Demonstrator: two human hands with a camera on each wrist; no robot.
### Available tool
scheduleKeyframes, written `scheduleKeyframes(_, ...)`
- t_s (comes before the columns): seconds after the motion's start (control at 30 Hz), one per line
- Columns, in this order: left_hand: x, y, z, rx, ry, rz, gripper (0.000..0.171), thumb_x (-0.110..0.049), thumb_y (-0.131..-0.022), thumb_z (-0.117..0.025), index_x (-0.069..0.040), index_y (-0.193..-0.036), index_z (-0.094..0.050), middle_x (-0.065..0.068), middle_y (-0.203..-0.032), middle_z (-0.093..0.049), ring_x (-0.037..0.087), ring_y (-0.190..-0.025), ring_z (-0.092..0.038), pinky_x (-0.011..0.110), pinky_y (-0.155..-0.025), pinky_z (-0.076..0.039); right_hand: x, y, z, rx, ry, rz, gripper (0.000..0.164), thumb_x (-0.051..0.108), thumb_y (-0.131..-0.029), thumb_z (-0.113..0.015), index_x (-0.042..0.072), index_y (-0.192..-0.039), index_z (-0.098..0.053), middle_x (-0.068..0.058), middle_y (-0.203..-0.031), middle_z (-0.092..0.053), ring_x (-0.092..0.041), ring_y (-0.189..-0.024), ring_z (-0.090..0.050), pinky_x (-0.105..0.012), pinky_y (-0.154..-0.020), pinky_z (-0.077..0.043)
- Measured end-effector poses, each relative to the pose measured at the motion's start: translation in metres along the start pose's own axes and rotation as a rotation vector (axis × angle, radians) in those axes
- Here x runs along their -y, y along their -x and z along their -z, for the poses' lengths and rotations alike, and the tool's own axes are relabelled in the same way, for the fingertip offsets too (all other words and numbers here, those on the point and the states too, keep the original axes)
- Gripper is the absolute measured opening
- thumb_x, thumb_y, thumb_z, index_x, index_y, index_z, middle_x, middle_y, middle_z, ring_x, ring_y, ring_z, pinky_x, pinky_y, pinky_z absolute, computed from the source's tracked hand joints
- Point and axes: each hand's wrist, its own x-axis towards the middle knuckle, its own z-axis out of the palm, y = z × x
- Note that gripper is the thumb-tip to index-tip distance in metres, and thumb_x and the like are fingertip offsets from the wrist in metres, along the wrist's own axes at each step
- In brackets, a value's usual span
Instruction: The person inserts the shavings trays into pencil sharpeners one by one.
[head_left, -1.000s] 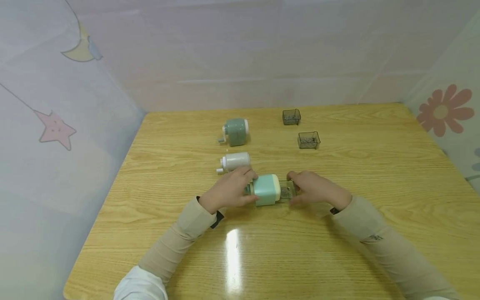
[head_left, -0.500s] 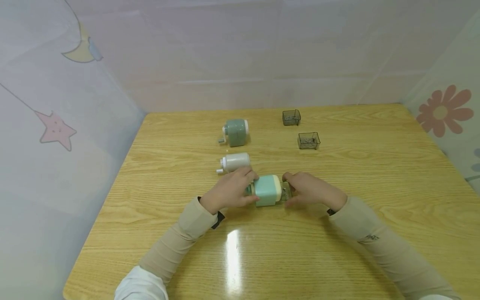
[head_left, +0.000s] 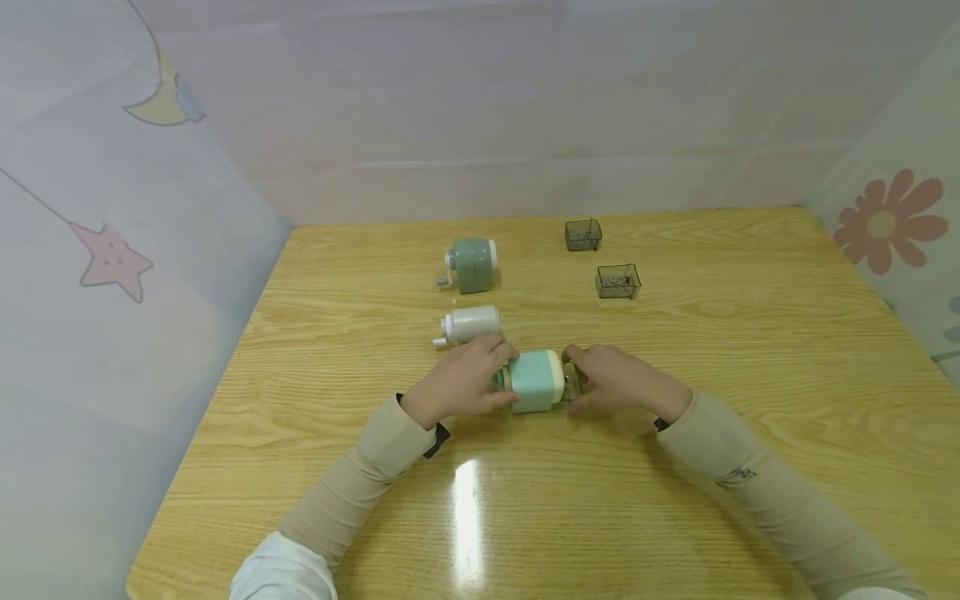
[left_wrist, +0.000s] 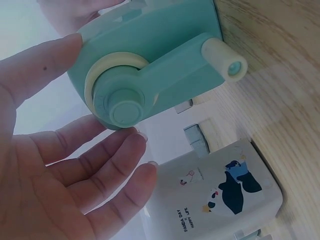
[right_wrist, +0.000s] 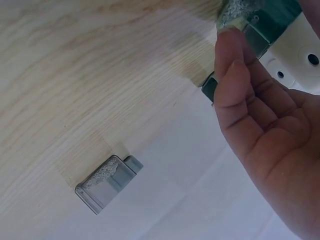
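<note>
Left hand's [head_left: 463, 379] fingers clamp teal sharpener [head_left: 531, 382]; right hand's [head_left: 618, 377] pinch its drawer [head_left: 572, 383]. White sharpener [head_left: 475, 321] crowds left hand, 12 o'clock.

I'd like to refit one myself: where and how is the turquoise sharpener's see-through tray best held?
The see-through tray is probably best pinched by its outer end, coming from the right: only that end juts from the turquoise sharpener, whose crank sits opposite.
</note>
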Motion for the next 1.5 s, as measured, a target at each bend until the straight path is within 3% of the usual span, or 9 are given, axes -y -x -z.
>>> scheduleKeyframes(0.37, -0.0002, -0.0002, -0.0002, 0.003, -0.002, 0.006, 0.051, -0.039, -0.08, -0.068, -0.003, -0.115, -0.056, 0.007, -0.107, -0.054, 0.016, -0.091, -0.052, 0.026, -0.075, -0.047, -0.0006, 0.0009, -0.0019, -0.016, -0.015, 0.029, 0.066, 0.028, -0.069, -0.079, -0.007, -0.115, -0.048, -0.004, -0.076, -0.056, -0.01, -0.063, -0.049, -0.026, -0.055, -0.043)
scheduleKeyframes(0.67, 0.0001, 0.0001, -0.0014, 0.009, -0.002, 0.008, 0.052, -0.04, -0.081, -0.067, -0.003, -0.117, -0.055, 0.007, -0.107, -0.053, 0.015, -0.092, -0.05, 0.026, -0.076, -0.046, -0.0008, 0.0022, -0.0032, -0.009, -0.039, 0.003, 0.068, 0.027, -0.07, -0.079, -0.006, -0.12, -0.046, -0.003, -0.078, -0.057, -0.009, -0.062, -0.049, -0.026, -0.056, -0.043)
scheduleKeyframes(1.5, -0.0002, -0.0002, -0.0013, -0.005, 0.004, 0.003, 0.051, -0.038, -0.08, -0.069, -0.003, -0.115, -0.056, 0.006, -0.104, -0.054, 0.014, -0.09, -0.05, 0.025, -0.075, -0.046, -0.0057, 0.0067, -0.0023, -0.018, -0.046, -0.005, 0.057, 0.024, -0.073, -0.077, -0.006, -0.111, -0.048, -0.001, -0.073, -0.054, -0.008, -0.059, -0.046, -0.024, -0.051, -0.04)
